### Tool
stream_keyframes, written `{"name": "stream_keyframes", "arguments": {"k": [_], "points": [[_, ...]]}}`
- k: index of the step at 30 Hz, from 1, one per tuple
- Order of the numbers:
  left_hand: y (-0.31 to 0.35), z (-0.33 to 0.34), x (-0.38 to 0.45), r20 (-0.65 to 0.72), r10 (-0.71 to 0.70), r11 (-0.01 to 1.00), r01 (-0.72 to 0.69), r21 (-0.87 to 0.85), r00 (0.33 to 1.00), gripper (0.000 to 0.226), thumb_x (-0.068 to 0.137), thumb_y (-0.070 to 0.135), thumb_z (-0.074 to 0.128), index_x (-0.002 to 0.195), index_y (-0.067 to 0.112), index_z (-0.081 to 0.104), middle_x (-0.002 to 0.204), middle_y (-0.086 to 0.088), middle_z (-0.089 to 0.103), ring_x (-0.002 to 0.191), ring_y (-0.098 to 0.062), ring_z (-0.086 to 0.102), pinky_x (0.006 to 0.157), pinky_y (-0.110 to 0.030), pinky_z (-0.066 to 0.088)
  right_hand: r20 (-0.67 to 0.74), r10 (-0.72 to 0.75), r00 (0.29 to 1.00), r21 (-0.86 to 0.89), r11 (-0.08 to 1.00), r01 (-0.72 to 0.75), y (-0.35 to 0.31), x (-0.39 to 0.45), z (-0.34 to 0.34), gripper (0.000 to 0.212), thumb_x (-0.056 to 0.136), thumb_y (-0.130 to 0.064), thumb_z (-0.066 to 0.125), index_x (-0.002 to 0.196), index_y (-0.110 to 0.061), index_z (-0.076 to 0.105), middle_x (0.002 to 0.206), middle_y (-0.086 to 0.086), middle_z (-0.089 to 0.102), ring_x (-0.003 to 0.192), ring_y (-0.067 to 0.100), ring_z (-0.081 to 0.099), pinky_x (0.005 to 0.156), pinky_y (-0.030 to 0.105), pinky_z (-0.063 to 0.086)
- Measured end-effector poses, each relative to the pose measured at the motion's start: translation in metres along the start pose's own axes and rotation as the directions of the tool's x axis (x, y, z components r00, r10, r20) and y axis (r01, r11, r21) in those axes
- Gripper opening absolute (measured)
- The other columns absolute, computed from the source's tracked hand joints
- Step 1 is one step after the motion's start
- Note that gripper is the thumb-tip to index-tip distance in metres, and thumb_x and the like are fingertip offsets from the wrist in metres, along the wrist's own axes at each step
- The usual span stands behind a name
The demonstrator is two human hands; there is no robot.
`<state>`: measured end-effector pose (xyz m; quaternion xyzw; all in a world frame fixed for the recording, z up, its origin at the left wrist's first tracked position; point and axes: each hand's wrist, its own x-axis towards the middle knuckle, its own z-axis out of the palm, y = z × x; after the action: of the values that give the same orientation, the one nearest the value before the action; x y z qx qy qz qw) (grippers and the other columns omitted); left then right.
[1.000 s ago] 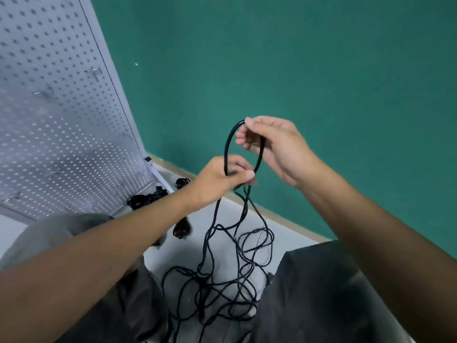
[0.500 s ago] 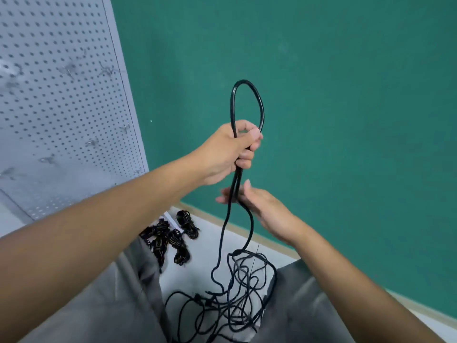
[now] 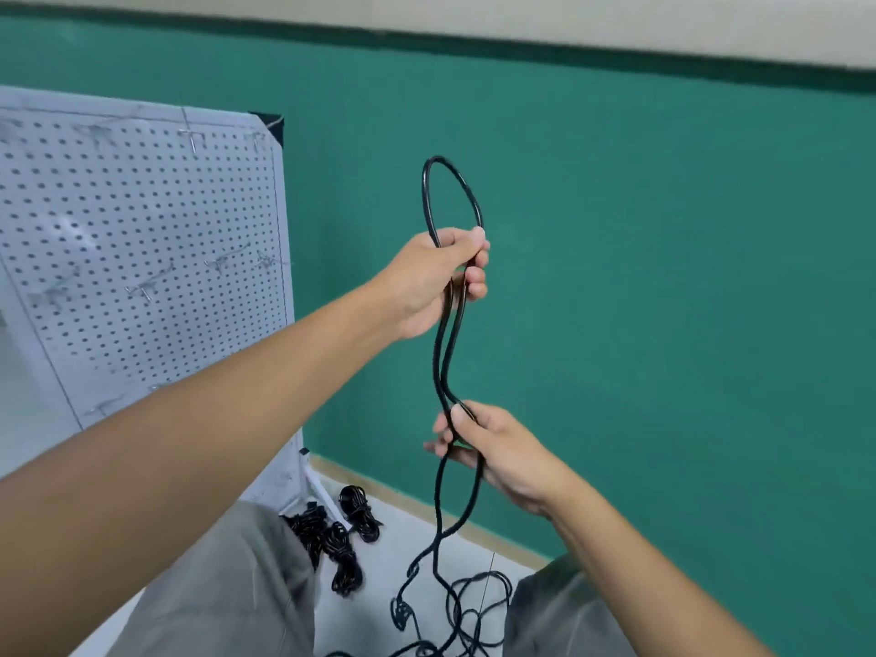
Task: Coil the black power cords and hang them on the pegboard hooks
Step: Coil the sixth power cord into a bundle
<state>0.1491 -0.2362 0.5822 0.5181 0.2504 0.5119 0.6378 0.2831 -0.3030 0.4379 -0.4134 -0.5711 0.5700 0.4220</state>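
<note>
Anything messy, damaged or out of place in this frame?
Only the loose black cord: below the right hand it trails into a tangle on the floor. Bundled cords lie by the pegboard, not hung.

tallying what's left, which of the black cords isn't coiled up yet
The cord held up in both hands: its loose end trails in a tangle on the floor. The bundles by the pegboard are already wound.

A pale floor (image 3: 407, 528) is carrying everything here, meeting the green wall along a tan baseboard. Three coiled black cord bundles (image 3: 341, 547) are lying on it at about 7 o'clock in the view, close together by the foot of the pegboard stand. A loose tangle of black cord (image 3: 455, 614) is sprawling on it at 6 o'clock, just right of the bundles.
</note>
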Motion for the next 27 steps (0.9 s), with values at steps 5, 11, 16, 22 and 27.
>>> {"name": "stream_keyframes", "arguments": {"k": [5,11,16,22,27], "points": [[-0.001,-0.014,-0.022,-0.002,-0.035,0.98,0.034,0.198,0.999,0.055,0.101,0.052,0.052,0.127,0.004,0.059,0.115,-0.007,0.077,0.09,-0.023,0.073,0.084,-0.033,0.06,-0.079,-0.068,0.995,0.15,0.985,0.079,-0.041,-0.002,0.012,0.03,0.111,-0.019,0.035,0.09,-0.009,0.053,0.075,0.002,0.044,0.062,0.014,0.048,0.089,0.036,0.058],[-0.047,-0.025,-0.075,0.235,-0.1,0.957,0.029,0.289,0.967,0.061,0.101,0.059,0.029,0.131,0.015,0.059,0.121,0.001,0.072,0.116,-0.016,0.068,0.111,-0.035,0.046,-0.157,-0.193,0.969,0.365,0.9,0.239,-0.128,0.003,0.017,0.029,0.112,-0.021,0.035,0.091,-0.011,0.051,0.072,0.0,0.045,0.058,0.013,0.045,0.07,0.028,0.057],[-0.074,-0.018,-0.099,0.241,-0.047,0.937,-0.041,0.348,0.969,0.027,0.109,0.028,0.046,0.114,0.007,0.061,0.088,-0.001,0.072,0.087,-0.026,0.073,0.095,-0.043,0.053,-0.215,-0.191,0.958,0.329,0.909,0.255,-0.165,0.016,0.014,0.029,0.112,-0.022,0.036,0.091,-0.01,0.053,0.072,0.002,0.049,0.055,0.015,0.048,0.074,0.033,0.06],[-0.057,-0.015,-0.103,0.135,0.03,0.979,-0.056,0.194,0.99,0.022,0.11,0.013,0.044,0.091,0.008,0.053,0.063,0.002,0.045,0.056,-0.017,0.049,0.084,-0.04,0.059,-0.169,-0.125,0.978,0.088,0.986,0.141,-0.144,0.004,0.001,0.05,0.109,-0.046,0.035,0.115,-0.005,0.062,0.107,0.012,0.073,0.091,0.023,0.069,0.089,0.038,0.058],[-0.032,-0.017,-0.095,0.055,0.05,0.997,-0.053,0.056,0.997,0.025,0.111,0.012,0.04,0.089,0.007,0.05,0.062,0.001,0.043,0.056,-0.014,0.046,0.073,-0.028,0.057,0.038,0.039,0.998,-0.054,0.998,-0.037,-0.081,-0.021,0.016,0.068,0.102,-0.062,0.022,0.116,-0.01,0.064,0.106,0.002,0.074,0.101,0.02,0.068,0.11,0.042,0.047]]}}
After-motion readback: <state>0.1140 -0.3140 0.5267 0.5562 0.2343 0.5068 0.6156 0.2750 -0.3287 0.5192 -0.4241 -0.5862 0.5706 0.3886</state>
